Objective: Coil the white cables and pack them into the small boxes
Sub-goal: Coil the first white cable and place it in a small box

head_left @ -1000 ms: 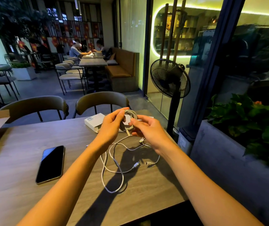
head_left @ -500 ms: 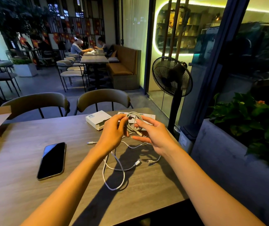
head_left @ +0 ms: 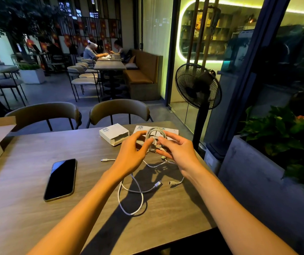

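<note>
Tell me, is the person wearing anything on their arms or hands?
Nothing shows. The left hand and right hand are bare: no gloves, rings, watch or bracelets visible. Both forearms are uncovered right to the picture's edge, with no sleeves in sight.

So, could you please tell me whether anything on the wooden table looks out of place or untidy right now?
One loose white cable sprawls uncoiled over the brown wooden table, its plugs lying apart. The small white cardboard box sits open-ended and askew. Both hands hold a coiled white cable.
</note>
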The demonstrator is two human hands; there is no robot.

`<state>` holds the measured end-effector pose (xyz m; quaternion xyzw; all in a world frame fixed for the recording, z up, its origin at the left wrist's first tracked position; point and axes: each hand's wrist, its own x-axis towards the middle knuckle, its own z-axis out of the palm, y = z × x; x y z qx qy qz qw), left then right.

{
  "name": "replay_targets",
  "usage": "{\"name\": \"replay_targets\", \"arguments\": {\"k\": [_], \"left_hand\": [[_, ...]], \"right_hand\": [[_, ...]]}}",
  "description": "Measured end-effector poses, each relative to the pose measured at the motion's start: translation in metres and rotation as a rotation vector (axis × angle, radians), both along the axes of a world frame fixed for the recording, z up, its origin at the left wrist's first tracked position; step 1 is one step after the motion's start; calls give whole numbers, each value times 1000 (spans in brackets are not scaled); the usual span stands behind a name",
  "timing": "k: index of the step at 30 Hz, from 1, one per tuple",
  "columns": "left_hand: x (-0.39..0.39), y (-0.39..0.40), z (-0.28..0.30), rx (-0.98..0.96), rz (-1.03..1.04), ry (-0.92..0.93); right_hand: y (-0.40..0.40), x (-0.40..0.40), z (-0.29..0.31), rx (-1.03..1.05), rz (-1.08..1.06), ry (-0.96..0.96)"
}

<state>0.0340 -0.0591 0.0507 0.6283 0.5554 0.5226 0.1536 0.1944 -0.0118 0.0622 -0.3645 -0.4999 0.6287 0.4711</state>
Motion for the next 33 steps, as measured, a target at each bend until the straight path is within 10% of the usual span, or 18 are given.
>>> {"name": "replay_targets", "arguments": {"k": [14,33], "left_hand": [[-17,15,-9,-81,-66,161],[-3,-5,16,-193,-53,330]], "right_hand": [[9,0,-2,61,179,-288],[1,2,-8,-50,292,162]]}}
